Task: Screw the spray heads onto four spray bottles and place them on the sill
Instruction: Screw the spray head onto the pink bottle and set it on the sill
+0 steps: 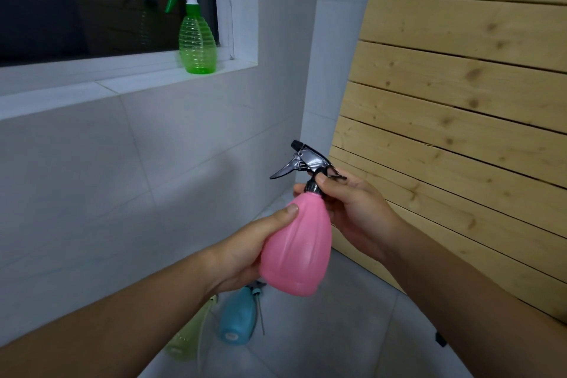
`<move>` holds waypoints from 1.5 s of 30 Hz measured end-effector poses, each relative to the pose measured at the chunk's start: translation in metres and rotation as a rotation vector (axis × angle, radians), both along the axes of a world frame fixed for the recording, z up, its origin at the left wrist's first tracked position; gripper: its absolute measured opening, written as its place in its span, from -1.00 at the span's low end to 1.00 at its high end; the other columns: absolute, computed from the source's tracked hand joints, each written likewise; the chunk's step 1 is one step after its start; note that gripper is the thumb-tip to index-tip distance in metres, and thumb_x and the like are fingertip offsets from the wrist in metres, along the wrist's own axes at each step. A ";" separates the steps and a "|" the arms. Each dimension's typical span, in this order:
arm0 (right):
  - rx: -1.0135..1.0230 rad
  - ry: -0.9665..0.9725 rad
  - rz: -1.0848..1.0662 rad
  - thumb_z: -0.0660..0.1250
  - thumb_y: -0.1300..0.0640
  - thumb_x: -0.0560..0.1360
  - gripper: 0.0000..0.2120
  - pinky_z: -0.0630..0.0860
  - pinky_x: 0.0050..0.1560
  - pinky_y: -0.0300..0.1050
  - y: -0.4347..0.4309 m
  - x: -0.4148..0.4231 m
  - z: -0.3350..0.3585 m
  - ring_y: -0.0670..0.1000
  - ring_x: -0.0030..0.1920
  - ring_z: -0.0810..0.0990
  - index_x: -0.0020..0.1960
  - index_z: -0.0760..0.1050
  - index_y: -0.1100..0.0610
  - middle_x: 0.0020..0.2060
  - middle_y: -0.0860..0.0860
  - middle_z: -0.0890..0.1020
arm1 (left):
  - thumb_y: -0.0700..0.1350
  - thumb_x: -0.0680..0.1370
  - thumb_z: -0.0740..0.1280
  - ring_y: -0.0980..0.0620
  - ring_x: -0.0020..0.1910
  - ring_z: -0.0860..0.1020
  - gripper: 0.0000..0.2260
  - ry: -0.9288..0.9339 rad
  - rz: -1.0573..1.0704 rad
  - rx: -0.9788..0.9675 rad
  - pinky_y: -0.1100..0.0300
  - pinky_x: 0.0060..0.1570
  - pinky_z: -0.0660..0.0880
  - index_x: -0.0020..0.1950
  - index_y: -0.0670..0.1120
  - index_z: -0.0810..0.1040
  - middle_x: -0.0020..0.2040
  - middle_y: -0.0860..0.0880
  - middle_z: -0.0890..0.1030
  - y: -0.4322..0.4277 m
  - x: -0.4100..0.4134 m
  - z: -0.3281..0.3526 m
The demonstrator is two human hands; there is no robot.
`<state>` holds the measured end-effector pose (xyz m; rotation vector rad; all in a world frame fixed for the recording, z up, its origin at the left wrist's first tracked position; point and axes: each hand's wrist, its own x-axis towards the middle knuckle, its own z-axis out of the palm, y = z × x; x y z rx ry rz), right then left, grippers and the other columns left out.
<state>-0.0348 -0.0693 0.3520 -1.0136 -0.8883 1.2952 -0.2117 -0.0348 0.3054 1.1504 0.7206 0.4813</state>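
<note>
Screwing: black head (308, 161) sits on the neck of the pink bottle (296, 252); how tight it is cannot be told.
Left grip (245, 252): wrapped round the pink bottle's belly, thumb pressed on its shoulder.
Right grip (352, 209): thumb and fingers pinch the head's collar at the neck.
Where: pink bottle held in mid-air, tilted, well below the sill (122, 80).
Progress: green bottle (198, 40) stands upright on the sill with its head on, so likely one of four is done.
Left to do: blue bottle (237, 319) and pale bottle (190, 337) lie on the floor (337, 331), the pale one partly hidden by the arm.
Next: probably turn the collar until snug while the body is kept from spinning, then lift to the sill beside the green one.
Materials: pink is matte, opaque plastic, pear-shaped, softly fluted; head is glossy black; green is clear and ribbed.
</note>
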 end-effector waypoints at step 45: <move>0.058 0.000 0.012 0.29 0.15 0.57 -0.77 0.61 0.04 -0.03 0.028 -0.028 0.005 0.09 -0.04 0.66 0.11 0.55 0.29 -0.03 0.19 0.70 | 0.28 0.37 0.44 0.05 -0.01 0.74 -0.50 0.128 0.230 0.344 0.05 -0.01 0.69 0.25 0.14 0.59 0.07 0.04 0.75 0.015 -0.025 0.012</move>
